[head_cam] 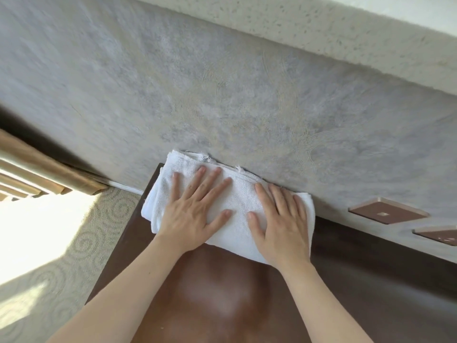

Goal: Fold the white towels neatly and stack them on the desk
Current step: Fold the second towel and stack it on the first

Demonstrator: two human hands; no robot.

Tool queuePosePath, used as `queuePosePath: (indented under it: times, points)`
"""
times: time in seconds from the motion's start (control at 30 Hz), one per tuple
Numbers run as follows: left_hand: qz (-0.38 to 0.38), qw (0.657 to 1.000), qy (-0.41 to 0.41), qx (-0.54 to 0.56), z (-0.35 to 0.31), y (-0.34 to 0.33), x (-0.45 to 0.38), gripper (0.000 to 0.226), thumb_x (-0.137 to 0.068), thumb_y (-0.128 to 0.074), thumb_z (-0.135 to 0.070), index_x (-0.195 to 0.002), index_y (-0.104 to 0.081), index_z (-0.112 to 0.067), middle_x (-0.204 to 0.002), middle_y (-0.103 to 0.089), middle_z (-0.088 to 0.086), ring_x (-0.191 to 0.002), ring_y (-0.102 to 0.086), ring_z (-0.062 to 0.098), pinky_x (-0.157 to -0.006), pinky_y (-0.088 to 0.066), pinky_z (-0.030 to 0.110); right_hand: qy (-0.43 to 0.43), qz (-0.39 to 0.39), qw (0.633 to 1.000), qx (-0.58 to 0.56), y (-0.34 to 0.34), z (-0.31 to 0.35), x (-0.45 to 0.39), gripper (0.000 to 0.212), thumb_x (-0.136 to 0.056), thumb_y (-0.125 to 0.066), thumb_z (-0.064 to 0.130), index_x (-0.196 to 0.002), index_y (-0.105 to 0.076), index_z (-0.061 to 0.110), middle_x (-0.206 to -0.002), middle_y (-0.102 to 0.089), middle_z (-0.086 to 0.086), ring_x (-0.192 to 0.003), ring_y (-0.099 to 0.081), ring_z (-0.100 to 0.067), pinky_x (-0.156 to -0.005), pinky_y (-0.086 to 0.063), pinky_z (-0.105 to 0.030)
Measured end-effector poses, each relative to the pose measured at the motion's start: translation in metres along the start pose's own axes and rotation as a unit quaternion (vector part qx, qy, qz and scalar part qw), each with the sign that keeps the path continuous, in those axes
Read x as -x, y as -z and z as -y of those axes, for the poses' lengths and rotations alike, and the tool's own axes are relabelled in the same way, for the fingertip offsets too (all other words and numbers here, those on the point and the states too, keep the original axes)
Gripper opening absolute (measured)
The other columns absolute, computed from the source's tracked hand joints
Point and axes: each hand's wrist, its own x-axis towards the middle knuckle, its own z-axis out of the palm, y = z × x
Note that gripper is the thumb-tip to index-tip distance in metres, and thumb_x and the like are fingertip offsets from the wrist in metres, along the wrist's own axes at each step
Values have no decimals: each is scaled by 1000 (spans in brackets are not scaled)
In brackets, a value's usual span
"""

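A folded white towel (pixel 237 194) lies at the far left corner of the dark brown desk (pixel 222 293), against the grey wall. Layered edges along its far side suggest more than one fold or towel; I cannot tell which. My left hand (pixel 195 214) presses flat on the towel's left half, fingers straight and spread. My right hand (pixel 282 224) lies flat on the right half, fingers straight. Both palms cover much of the towel's top.
The grey textured wall (pixel 222 95) rises right behind the desk. Two brown wall plates (pixel 388 210) sit at the right. Patterned carpet (pixel 74 243) with bright sunlight lies to the left, beside a tan curtain (pixel 37 164).
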Motion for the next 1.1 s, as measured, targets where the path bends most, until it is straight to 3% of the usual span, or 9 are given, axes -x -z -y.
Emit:
queuePosePath:
  times: [0.23,0.37,0.57,0.73,0.87,1.1]
  points:
    - [25,999,17,27,4,1,-3,68,-95,-9,-75,-156,-13,-48,-166,-3,-21,-154,4,7,-122,1,57,-7,29,999,-21,0,-1,-6,59,-100,-32,54,-154,-37,29,-151,-47,4,-140,-40,-18,-121,-22,-42]
    - [24,999,7,39,11,8,-3,60,-98,-13,-71,-153,-23,-49,-163,-19,-24,-152,-4,2,-124,0,50,-23,66,996,-51,5,2,-3,62,-99,-26,59,-154,-33,33,-150,-46,7,-139,-40,-16,-120,-23,-40]
    - [12,999,4,36,14,4,6,55,-100,-19,-66,-150,-31,-46,-159,-29,-24,-151,-11,1,-124,-2,48,-30,56,997,-47,1,6,1,61,-96,-35,58,-147,-45,27,-136,-59,6,-127,-51,-19,-113,-31,-40]
    - [56,998,10,40,17,8,-15,55,-97,-18,-66,-146,-32,-48,-157,-29,-27,-151,-10,-1,-123,3,46,-41,54,997,-45,0,6,-16,57,-93,-36,55,-140,-51,26,-129,-63,6,-122,-56,-20,-108,-36,-40]
    - [57,997,18,47,13,10,-11,56,-95,-21,-66,-146,-35,-47,-155,-30,-28,-150,-11,-3,-123,5,43,-33,70,996,-48,1,2,-13,58,-94,-34,58,-144,-45,31,-137,-57,11,-129,-51,-15,-111,-32,-38]
    - [135,990,19,31,10,12,-19,60,-97,-6,-66,-154,-8,-47,-162,-7,-26,-150,10,-1,-122,13,49,-39,89,994,-43,0,2,-13,62,-95,-31,59,-150,-37,31,-143,-51,9,-134,-44,-17,-116,-27,-42]
